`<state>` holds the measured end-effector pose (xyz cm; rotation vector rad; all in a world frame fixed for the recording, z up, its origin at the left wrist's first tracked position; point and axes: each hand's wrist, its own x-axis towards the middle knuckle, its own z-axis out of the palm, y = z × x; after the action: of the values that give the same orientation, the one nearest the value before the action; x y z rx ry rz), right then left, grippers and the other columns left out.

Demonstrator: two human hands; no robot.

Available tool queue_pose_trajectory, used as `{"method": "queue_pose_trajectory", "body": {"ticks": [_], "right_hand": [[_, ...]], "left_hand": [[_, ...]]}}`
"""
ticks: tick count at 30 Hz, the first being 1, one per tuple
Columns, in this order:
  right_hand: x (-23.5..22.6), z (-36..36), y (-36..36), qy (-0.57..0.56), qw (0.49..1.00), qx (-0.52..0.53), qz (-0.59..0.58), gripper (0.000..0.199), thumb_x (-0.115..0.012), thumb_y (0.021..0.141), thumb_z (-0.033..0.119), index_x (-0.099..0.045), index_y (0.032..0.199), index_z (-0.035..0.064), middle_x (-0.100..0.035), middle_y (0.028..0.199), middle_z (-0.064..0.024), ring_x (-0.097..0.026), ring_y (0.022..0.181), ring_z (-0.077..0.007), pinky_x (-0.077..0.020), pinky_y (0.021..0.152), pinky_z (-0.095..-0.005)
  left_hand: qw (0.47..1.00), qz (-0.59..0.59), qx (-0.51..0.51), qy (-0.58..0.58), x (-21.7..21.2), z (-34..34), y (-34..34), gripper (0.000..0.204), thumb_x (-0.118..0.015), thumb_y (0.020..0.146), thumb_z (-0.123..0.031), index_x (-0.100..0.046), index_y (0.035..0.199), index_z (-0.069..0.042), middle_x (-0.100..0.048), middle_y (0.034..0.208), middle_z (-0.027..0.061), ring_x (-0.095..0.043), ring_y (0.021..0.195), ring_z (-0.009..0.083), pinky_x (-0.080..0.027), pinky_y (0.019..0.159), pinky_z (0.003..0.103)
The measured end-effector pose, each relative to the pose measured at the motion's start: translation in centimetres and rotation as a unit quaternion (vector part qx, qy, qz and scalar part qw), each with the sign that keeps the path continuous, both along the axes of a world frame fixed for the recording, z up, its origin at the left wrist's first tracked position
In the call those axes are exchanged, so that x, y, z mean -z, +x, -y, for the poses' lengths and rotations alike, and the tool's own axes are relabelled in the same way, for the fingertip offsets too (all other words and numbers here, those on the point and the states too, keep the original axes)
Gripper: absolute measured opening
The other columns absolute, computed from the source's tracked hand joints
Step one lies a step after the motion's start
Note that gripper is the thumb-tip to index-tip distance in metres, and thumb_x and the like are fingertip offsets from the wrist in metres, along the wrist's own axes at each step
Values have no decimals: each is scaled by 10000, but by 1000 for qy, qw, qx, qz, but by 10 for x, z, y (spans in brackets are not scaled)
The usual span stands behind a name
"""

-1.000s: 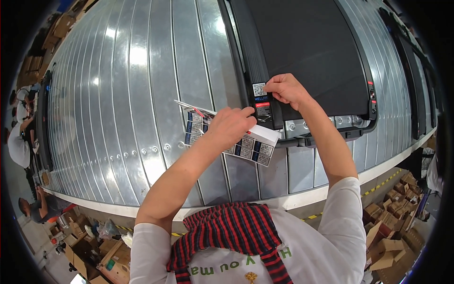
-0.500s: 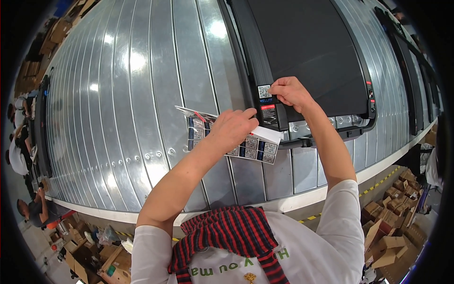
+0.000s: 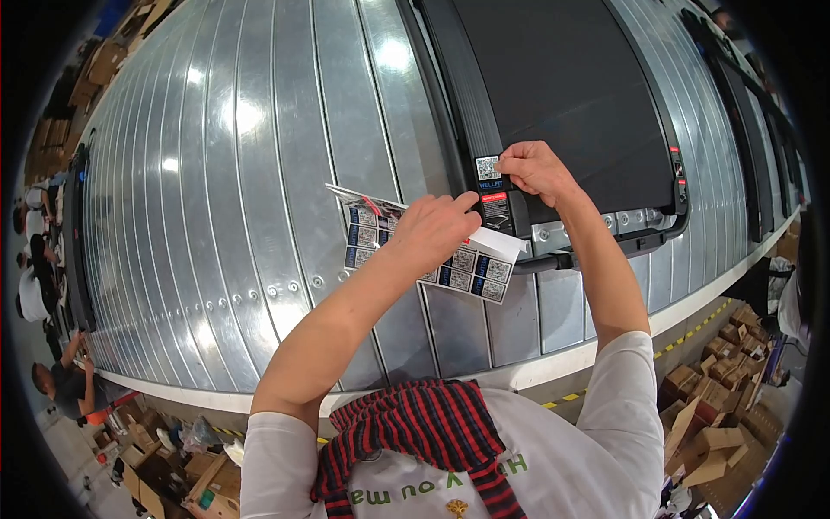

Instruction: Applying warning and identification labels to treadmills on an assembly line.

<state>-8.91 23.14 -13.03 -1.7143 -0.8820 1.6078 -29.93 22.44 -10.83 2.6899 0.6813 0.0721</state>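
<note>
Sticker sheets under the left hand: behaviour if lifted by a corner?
Probably floppy and light: the sticker sheets look paper-thin, one white edge seemingly bent over. May slip apart; layers seem splayed beside the left hand.

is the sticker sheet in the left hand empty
Not empty: rows of square black-and-white labels show on the white paper sticker sheet either side of the left hand, which hides its middle.
</note>
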Motion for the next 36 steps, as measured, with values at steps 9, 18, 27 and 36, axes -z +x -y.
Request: {"method": "queue_pose_trajectory", "body": {"ticks": [9, 18, 27, 36], "right_hand": [[4, 3, -3, 17, 1000, 7, 0, 88, -611, 752, 75, -554, 710, 23, -434, 502, 27, -337, 397, -23, -209, 345, -187], [3, 10, 4, 68, 994, 60, -62, 97, -616, 751, 78, -543, 701, 39, -448, 540, 39, -340, 408, -13, -211, 347, -178], [5, 1, 3, 16, 1000, -6, -13, 85, -609, 757, 82, -559, 716, 28, -434, 509, 40, -336, 405, -14, -207, 349, -175], [7, 3, 3, 21, 999, 12, -31, 88, -610, 754, 87, -561, 715, 25, -426, 500, 41, -329, 395, -16, -208, 347, -177]], "left_hand": [[999, 32, 5, 16, 4, -2, 5, 25, -567, 673, -68, -573, 697, -64, -519, 968, 47, -566, 749, 208, -453, 634, 344], [1000, -3, 11, -1, 5, -2, 3, 69, -526, 683, -41, -533, 752, -37, -521, 1137, 73, -580, 767, 251, -472, 640, 369], [999, 33, 17, 25, 8, 3, -11, 57, -560, 669, -63, -554, 725, -54, -529, 1049, 59, -578, 747, 214, -457, 631, 351], [999, 23, 31, 11, 6, 0, -13, 77, -523, 686, -49, -524, 763, -41, -528, 1110, 74, -587, 762, 256, -478, 626, 369]]}}
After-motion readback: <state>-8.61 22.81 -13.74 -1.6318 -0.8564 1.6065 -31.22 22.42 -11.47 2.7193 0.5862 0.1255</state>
